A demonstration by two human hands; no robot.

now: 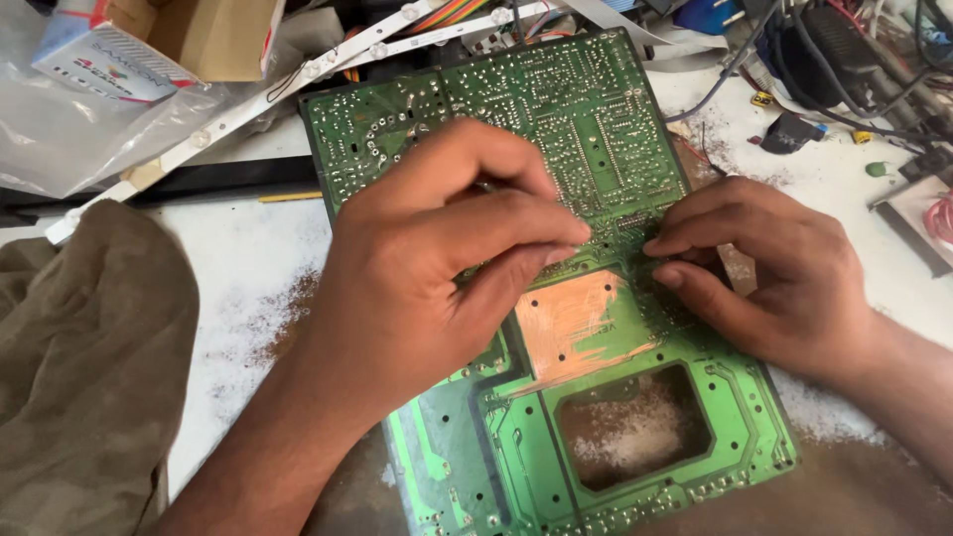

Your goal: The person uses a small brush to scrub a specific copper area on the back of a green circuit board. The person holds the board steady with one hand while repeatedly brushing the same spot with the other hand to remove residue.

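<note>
Pressing circuit board (556,149), both hands mid-board

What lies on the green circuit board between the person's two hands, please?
In the head view, a bare scraped copper patch on the circuit board lies just below the gap between the left hand and right hand.

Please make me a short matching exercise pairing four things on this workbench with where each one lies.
Things:
1. green circuit board
2. brown cloth
3. cardboard box
4. scraped copper patch

Places:
A. top left corner of the view
B. on the board, between the two hands
C. under both hands, mid-bench
D. left edge of the bench

Pairs: 1-C, 2-D, 3-A, 4-B
</note>
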